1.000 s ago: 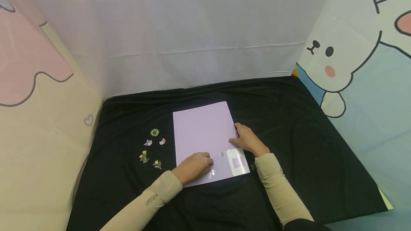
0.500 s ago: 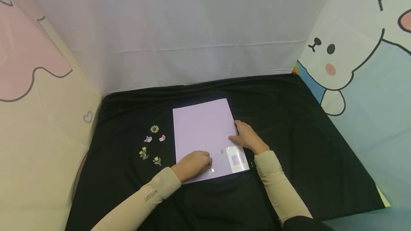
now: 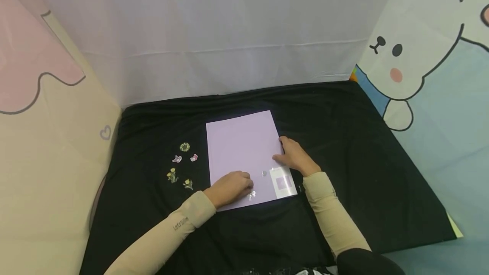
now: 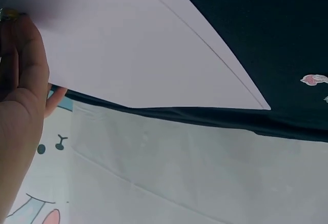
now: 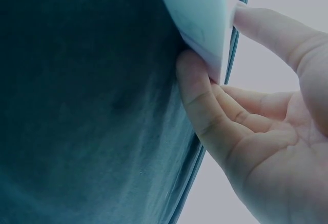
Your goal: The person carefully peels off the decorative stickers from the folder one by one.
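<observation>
Compared with half a second ago, the main change is in the head view: the whole scene sits a little higher, so the camera has probably tilted downward. Because of this, some glossy things [image 3: 302, 272] now show at the bottom edge; they are too cut off to name.

The lilac folder [image 3: 242, 147] lies at the centre of the frame, on the black cloth [image 3: 344, 139], and both hands keep almost the same places on it. The left hand [image 3: 231, 186], at the folder's lower part, has bent fingers; the left wrist view shows a small yellowish thing [image 4: 9, 14] at the fingertips, which it seems to pinch. The right hand [image 3: 298, 156] grips the folder's right edge, thumb above and fingers below.

Left of the folder, the wreath sticker [image 3: 185, 147] and the flower sticker [image 3: 172, 175] have not changed place on the cloth. For the work in hand, this suggests a pause for fine finger work while the folder is held steady.
</observation>
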`<action>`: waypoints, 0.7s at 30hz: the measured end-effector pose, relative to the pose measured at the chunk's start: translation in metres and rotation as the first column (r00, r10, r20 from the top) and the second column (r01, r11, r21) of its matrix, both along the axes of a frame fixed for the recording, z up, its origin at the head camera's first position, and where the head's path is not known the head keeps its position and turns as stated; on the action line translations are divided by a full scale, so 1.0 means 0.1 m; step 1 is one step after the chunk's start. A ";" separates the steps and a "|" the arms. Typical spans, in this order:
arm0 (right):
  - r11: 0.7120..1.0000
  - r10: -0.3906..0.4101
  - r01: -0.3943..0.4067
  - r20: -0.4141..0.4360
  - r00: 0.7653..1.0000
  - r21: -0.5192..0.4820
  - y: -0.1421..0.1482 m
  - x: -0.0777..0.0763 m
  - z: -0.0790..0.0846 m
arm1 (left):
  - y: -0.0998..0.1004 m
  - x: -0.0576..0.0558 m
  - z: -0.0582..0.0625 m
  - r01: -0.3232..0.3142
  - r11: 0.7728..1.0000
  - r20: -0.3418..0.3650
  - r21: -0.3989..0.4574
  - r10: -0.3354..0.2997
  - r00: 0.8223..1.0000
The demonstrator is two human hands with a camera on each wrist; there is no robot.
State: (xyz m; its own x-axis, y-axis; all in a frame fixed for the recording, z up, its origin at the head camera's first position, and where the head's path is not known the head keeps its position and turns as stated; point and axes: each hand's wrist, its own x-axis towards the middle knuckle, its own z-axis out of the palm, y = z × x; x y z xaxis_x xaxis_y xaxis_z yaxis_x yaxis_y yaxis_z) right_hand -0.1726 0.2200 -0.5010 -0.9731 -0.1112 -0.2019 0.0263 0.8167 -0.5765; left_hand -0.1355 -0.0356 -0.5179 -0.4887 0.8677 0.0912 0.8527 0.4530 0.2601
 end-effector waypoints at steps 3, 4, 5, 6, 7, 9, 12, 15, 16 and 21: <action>1.000 -0.008 0.008 0.006 1.000 -0.006 0.00 0.00 0.02 | 0.00 -0.01 -0.01 0.011 1.000 -0.012 0.007 -0.011 1.000; 1.000 -0.011 0.011 0.009 1.000 -0.008 -0.01 0.00 0.02 | 0.00 -0.01 -0.01 0.013 1.000 -0.011 0.007 -0.013 1.000; 1.000 -0.013 0.013 0.012 1.000 -0.009 -0.01 0.00 0.02 | -0.01 -0.01 -0.02 0.013 1.000 -0.011 0.007 -0.013 1.000; 1.000 -0.014 0.014 0.015 1.000 -0.010 -0.01 0.01 0.01 | -0.02 0.00 -0.02 0.010 1.000 -0.010 0.005 -0.010 1.000; 1.000 -0.015 0.015 0.017 1.000 -0.010 -0.01 0.00 0.01 | -0.02 0.00 -0.02 0.005 1.000 -0.010 0.002 -0.005 1.000; 1.000 -0.017 0.017 0.019 1.000 -0.006 -0.01 0.00 0.01 | -0.03 0.02 -0.02 -0.013 1.000 -0.022 -0.001 0.013 1.000; 1.000 -0.019 0.019 0.015 1.000 0.000 -0.01 -0.01 0.00 | -0.03 0.04 -0.03 -0.053 0.999 -0.068 -0.012 0.052 0.996; 1.000 -0.023 0.024 0.014 1.000 -0.001 -0.02 0.00 0.00 | -0.02 0.08 -0.05 -0.084 0.996 -0.116 -0.028 0.081 0.990; 1.000 -0.024 0.024 0.013 1.000 -0.004 -0.02 0.01 -0.01 | -0.01 0.09 -0.06 -0.089 0.996 -0.125 -0.034 0.084 0.989; 1.000 -0.026 0.026 0.010 1.000 0.000 -0.02 0.00 -0.01 | 0.00 0.11 -0.09 -0.102 0.994 -0.154 -0.030 0.097 0.983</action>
State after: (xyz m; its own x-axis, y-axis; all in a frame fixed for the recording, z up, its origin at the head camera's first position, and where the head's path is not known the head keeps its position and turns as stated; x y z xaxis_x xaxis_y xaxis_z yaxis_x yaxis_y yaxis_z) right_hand -0.1726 0.2181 -0.5019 -0.9736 -0.0864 -0.2112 0.0526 0.8154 -0.5764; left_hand -0.1241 -0.0353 -0.5268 -0.5557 0.8196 0.1391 0.8312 0.5446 0.1116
